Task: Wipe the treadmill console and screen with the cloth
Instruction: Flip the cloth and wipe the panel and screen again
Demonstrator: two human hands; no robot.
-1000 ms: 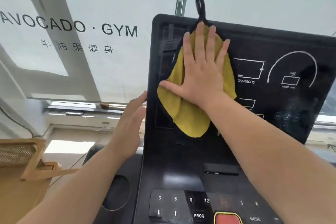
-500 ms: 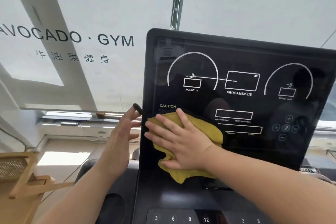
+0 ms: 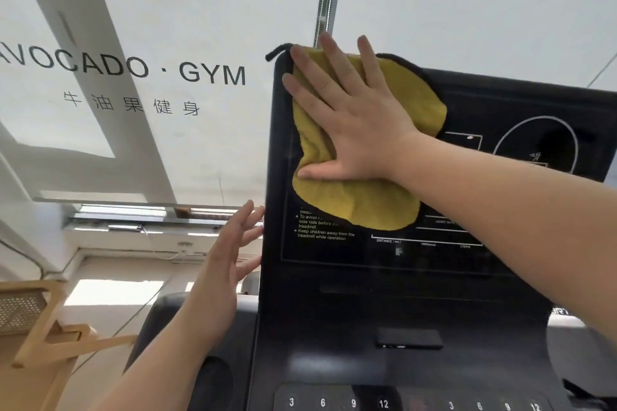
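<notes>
Up from the lower left of the screen half a second ago, the right hand now sits at the top left corner, fingers spread flat, pressing the yellow cloth against the glass. That cloth lies directly under the palm, bunched below the thumb and hanging past the wrist, its black loop poking over the top edge. Beside the frame, the left hand hovers open with fingers loosely apart, fingertips near the console's left edge, holding nothing. As for progress, I'd judge the left side of the display is being covered, while the right dial area and the button panel below look yet to be wiped.
</notes>
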